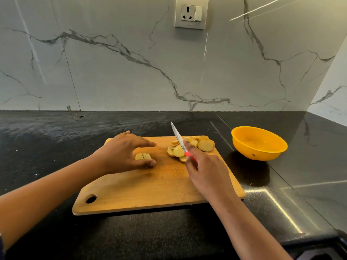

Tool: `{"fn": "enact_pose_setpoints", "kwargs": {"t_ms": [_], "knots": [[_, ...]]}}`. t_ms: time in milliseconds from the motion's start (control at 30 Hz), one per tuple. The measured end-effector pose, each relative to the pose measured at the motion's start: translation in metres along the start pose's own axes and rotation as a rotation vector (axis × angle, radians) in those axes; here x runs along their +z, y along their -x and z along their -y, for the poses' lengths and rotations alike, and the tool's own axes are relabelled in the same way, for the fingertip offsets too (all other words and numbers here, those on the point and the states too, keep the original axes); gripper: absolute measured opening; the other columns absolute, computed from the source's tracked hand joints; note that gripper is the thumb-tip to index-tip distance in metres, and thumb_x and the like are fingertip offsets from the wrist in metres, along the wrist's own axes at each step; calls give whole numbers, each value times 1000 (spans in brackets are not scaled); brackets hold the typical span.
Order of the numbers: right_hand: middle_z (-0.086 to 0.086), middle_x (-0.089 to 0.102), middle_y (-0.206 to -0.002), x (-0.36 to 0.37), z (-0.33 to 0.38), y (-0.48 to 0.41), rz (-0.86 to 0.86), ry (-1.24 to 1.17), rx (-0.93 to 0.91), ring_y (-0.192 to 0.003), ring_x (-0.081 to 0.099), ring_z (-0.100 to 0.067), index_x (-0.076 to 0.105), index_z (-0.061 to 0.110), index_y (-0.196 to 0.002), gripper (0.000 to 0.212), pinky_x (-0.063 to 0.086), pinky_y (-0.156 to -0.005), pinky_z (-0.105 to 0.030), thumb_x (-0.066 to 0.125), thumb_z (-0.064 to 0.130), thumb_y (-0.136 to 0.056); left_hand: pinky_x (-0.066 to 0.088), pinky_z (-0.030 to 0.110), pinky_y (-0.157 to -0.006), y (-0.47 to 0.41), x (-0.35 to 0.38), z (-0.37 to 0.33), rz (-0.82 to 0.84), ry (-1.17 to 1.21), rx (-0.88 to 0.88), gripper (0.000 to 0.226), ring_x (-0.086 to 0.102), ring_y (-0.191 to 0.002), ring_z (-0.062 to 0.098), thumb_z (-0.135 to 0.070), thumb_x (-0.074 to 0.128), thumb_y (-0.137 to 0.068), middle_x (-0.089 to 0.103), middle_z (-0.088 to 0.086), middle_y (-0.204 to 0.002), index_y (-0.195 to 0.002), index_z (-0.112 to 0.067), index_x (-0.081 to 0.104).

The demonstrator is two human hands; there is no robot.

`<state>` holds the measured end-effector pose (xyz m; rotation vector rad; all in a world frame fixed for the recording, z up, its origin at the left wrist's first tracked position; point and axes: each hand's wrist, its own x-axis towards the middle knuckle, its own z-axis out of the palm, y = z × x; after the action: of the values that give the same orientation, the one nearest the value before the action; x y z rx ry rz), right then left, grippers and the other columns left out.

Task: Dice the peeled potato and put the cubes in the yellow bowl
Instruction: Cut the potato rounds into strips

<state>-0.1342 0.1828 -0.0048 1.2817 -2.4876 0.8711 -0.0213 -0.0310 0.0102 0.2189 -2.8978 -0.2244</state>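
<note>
A wooden cutting board (150,188) lies on the black counter. Several round potato slices (205,145) are piled at its far right. A few cut potato strips (143,156) lie side by side near the board's middle. My left hand (124,152) arches over those strips with straight fingers, the thumb on their near side. My right hand (206,173) grips a knife (178,137) by its red handle, the blade raised and pointing up and away over the slices. The yellow bowl (259,143) stands to the right of the board with nothing in it.
A marble-patterned wall with a socket plate (191,13) rises behind the counter (56,139). A side wall closes the right corner. A dark edge, maybe a sink or hob (319,246), shows at the bottom right.
</note>
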Motion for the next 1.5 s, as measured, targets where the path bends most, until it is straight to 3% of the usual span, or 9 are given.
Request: {"fn": "enact_pose_setpoints", "kwargs": {"t_ms": [133,333,467,567,633,833,933,1067,1500], "knots": [[8,66,-96,0,-1,0,-1,-1,0,-73,54,-7,23,37,-149,51,45,-63,-19,40,36,-100,21,38,-111,-9,2,-10,139,-225,-93,121,41,-122,5,-100,-6,-38,49,-18,-135,-131,-44,46],[8,66,-94,0,-1,0,-9,-4,-8,-74,54,-7,24,37,-149,51,46,-64,-21,41,36,-100,24,36,-105,-12,3,-13,96,-217,-94,123,41,-113,2,-99,-13,-31,50,-20,-128,-123,-49,53],[7,65,-93,0,-1,1,-9,-7,-2,-74,55,-7,24,37,-149,51,46,-64,-21,41,36,-100,29,29,-88,-14,3,-12,67,-139,-87,113,41,-103,0,-102,-1,-35,53,-22,-123,-115,-48,58],[8,66,-95,0,-1,0,-7,-3,-6,-75,55,-7,23,38,-148,52,46,-63,-21,41,36,-100,38,36,-96,-15,2,-16,-33,81,-170,73,45,-116,6,-90,36,-57,56,-18,-124,-107,-44,64],[8,66,-96,0,-1,0,-7,-4,-9,-75,55,-7,23,38,-148,52,45,-63,-20,42,36,-100,37,40,-101,-12,4,-18,-47,155,-208,57,46,-119,8,-75,52,-57,58,-17,-122,-102,-43,66],[7,67,-97,0,0,0,0,-9,-6,-76,55,-7,23,37,-149,52,44,-63,-20,41,35,-100,43,34,-99,5,10,-10,-92,300,-193,69,54,-107,0,-96,45,-39,61,-29,-101,-86,-50,65],[7,66,-96,0,-1,0,-3,-14,-6,-75,54,-7,23,37,-149,51,41,-61,-18,41,35,-100,33,41,-109,10,10,-9,-79,214,-139,76,51,-112,-4,-100,32,-44,56,-34,-110,-100,-55,58],[6,66,-97,0,-1,1,9,-14,-2,-78,55,-7,23,37,-149,52,43,-63,-20,41,35,-100,3,41,-116,14,8,-8,11,88,-177,100,33,-135,7,-103,14,-39,45,-17,-139,-124,-54,33],[6,66,-95,0,-1,0,2,-13,-3,-73,52,-6,25,37,-148,50,34,-55,-14,40,35,-101,-4,46,-116,15,10,-16,-55,-227,-196,116,39,-130,-2,-97,-14,-43,53,-18,-134,-131,-48,44]]}}
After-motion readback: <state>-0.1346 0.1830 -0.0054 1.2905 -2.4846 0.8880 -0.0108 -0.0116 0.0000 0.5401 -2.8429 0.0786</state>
